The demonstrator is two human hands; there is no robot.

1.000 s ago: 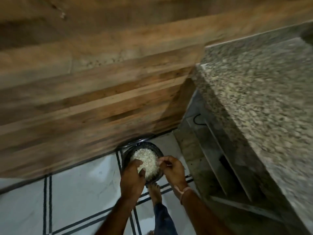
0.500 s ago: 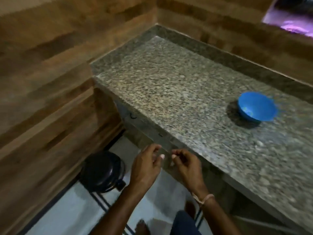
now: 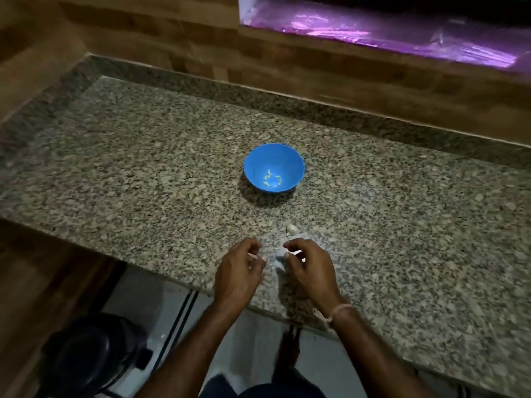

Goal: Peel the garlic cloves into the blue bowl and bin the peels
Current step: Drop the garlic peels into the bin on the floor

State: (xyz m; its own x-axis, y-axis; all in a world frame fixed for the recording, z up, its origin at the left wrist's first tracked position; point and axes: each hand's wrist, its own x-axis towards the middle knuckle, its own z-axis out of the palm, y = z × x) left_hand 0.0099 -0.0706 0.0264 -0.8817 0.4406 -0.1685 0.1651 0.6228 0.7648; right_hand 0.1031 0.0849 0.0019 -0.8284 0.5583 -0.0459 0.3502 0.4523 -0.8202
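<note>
A blue bowl (image 3: 274, 168) stands in the middle of the granite counter (image 3: 143, 179) with several small peeled garlic cloves (image 3: 271, 179) at its bottom. One unpeeled clove (image 3: 291, 228) lies on the counter between the bowl and my hands. My left hand (image 3: 238, 271) and my right hand (image 3: 311, 268) hover side by side over the counter's front edge. Their fingers are loosely curled and apart, and I see nothing gripped in either. A small pale scrap (image 3: 279, 258) lies blurred between the fingertips. The black bin (image 3: 94, 351) sits on the floor at lower left, lid down.
A wood-patterned wall runs behind and to the left of the counter. A niche lined with shiny purple film (image 3: 402, 33) sits at the upper right. White floor tiles (image 3: 138, 297) and my foot (image 3: 288, 350) show below the counter edge.
My view swung up from the open bin of peels on the floor to the counter. Both hands rose from the bin to the counter's front edge. The bin lid is now down.
</note>
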